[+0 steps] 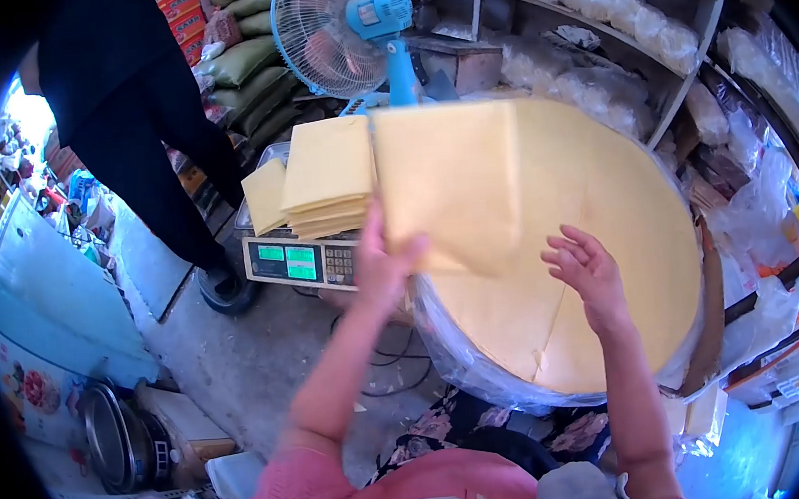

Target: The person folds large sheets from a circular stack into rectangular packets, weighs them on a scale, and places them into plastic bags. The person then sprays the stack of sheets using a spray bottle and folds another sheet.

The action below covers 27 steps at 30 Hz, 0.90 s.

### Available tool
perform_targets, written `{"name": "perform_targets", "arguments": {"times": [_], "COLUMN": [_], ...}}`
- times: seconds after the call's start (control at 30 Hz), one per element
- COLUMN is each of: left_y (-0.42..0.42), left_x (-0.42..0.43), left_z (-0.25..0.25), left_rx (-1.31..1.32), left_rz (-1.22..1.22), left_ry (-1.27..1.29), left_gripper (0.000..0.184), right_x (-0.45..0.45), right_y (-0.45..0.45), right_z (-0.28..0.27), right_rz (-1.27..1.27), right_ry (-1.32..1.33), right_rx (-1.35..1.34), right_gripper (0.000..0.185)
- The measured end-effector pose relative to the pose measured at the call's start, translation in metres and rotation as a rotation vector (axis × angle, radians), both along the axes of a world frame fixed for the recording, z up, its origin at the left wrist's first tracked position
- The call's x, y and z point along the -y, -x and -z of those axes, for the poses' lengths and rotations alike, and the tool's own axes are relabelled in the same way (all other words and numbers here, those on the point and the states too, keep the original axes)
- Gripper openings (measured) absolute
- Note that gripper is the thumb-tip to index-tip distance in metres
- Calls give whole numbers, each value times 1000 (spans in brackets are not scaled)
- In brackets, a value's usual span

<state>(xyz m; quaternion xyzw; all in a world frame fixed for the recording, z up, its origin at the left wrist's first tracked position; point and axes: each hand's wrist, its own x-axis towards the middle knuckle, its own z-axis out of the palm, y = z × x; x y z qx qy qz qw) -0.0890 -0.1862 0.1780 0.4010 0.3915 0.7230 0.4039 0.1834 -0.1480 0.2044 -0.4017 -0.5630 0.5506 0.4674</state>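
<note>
My left hand (387, 265) grips the lower left corner of a folded yellow sheet (450, 175), which is slightly blurred. Raised over the large round stack of yellow sheets (605, 233), my right hand (584, 268) has its fingers apart and holds nothing. Plastic wrap shows around the lower edge of the round stack. To the left of the held sheet, a pile of folded yellow sheets (328, 171) and a smaller folded piece (266, 196) rest on a digital scale (300, 262) with lit green displays.
A blue fan (382, 26) stands behind the scale. A person in dark clothes (140, 110) stands at the left. Shelves with plastic-wrapped goods (577, 1) line the back right. Filled sacks (249, 64) are piled behind the person. Cables (408, 357) lie on the floor.
</note>
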Motion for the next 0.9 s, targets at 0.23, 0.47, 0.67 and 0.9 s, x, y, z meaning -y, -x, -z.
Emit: {"name": "perform_targets", "arguments": {"times": [0.23,0.47,0.67,0.9], "left_y": [186,209,216,185], "left_x": [-58,-70,-73,-48], "left_z": [-42,-28,-25,-30], "left_rx": [-196,-147,-182,-1224], "left_rz": [-78,-75,-27,-977], "left_ry": [73,468,456,424], "left_gripper": [76,65,65,64], "right_x": [29,83,107,109], "right_y": [-78,-126,-149,-135], "right_z": [73,117,134,123], "right_rz": [80,169,219,213], "right_ry": [463,654,692,565], "right_rx": [43,31,19,142], "right_gripper": [42,33,30,34]}}
